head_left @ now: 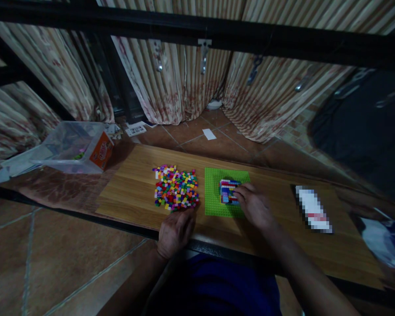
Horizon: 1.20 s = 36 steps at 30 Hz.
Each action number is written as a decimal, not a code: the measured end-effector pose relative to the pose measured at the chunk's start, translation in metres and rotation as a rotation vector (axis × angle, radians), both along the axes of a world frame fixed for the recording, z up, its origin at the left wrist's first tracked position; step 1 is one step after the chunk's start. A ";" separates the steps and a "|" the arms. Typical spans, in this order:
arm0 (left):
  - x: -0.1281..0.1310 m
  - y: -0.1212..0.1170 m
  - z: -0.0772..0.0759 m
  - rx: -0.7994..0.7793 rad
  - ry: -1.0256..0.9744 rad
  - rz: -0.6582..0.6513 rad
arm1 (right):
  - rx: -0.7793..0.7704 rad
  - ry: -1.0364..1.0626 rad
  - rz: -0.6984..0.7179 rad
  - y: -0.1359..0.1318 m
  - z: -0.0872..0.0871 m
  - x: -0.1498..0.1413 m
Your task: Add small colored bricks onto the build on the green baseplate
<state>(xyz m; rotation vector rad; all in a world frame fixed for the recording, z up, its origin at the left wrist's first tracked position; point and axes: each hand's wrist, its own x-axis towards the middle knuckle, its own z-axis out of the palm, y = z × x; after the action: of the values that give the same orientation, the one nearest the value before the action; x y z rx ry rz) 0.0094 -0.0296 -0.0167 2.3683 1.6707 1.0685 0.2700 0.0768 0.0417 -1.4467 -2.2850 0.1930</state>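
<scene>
A small structure of toy bricks, in blue, white, red and other colours, stands on a green studded baseplate at the middle of the wooden board. My right hand reaches in from the right, its fingers pinched against the structure's right side; any single brick between the fingertips is hidden. Left of the baseplate lies a pile of loose multicoloured toy bricks. Just in front of that pile, by the board's near edge, rests my left hand. Its fingers are curled, and whatever they may hold is out of sight.
The wooden board lies on a dark-framed table. At its right is a pixelated flat object. A clear plastic box with an orange label stands at the left. A dark bar with hanging metal clips crosses above, before striped curtains.
</scene>
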 end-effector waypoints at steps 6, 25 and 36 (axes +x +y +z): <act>0.000 0.000 0.001 0.012 0.007 0.004 | -0.045 -0.095 0.079 0.012 0.007 0.001; 0.001 0.001 0.004 0.024 -0.012 -0.011 | -0.071 0.159 -0.191 0.001 -0.002 0.003; 0.000 0.001 0.003 0.030 0.010 0.003 | -0.088 0.416 -0.361 0.003 -0.014 -0.006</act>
<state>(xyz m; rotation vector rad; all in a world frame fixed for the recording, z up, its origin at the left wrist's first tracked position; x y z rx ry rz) 0.0093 -0.0288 -0.0137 2.3942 1.6742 1.0920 0.2640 0.0799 0.0281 -1.6538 -1.6776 0.4409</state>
